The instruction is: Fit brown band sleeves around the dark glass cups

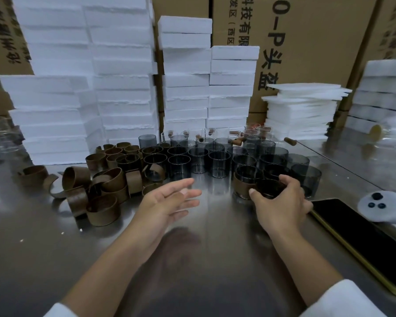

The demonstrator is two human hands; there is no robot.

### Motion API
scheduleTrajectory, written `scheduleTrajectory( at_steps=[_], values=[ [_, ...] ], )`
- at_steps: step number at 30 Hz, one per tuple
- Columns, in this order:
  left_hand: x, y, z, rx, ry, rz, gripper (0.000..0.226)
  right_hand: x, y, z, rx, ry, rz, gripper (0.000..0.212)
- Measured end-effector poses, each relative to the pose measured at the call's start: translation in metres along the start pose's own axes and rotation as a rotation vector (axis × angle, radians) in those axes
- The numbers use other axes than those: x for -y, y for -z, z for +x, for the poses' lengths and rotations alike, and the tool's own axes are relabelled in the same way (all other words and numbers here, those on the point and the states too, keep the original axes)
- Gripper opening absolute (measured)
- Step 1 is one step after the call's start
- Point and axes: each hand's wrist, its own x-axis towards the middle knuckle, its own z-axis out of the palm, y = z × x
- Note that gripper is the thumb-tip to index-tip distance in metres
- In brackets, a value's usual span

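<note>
Several dark glass cups [219, 163] stand grouped at the middle of the steel table [215, 236]. To their left lies a loose pile of brown band sleeves [105, 191]. My right hand [281, 202] curls around a dark cup [269, 188] at the front right of the group, thumb on its near rim. Beside it on the left stands a sleeved cup [242, 186] with a brown band around it. My left hand [169, 202] hovers over the table with fingers straight, holding nothing, between the sleeve pile and the cups.
White foam blocks [124, 88] are stacked behind the cups, with cardboard boxes [306, 42] behind them. A phone [361, 239] and a white controller [380, 207] lie at the right. Clear glasses [199, 133] stand at the back of the group.
</note>
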Motion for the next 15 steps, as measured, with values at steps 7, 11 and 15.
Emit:
scheduleTrajectory(
  at_steps=[7, 11, 15],
  values=[
    [0.000, -0.002, 0.000, 0.000, 0.009, -0.002, 0.024, -0.006, -0.008, 0.008, 0.005, 0.171, -0.034, 0.072],
    [0.001, -0.002, 0.000, 0.008, 0.011, -0.002, 0.024, -0.004, -0.015, 0.010, 0.010, 0.251, -0.154, 0.071],
    [0.000, -0.002, 0.001, -0.014, 0.010, -0.021, 0.023, -0.004, -0.020, 0.014, 0.013, 0.268, -0.118, 0.064]
  ],
)
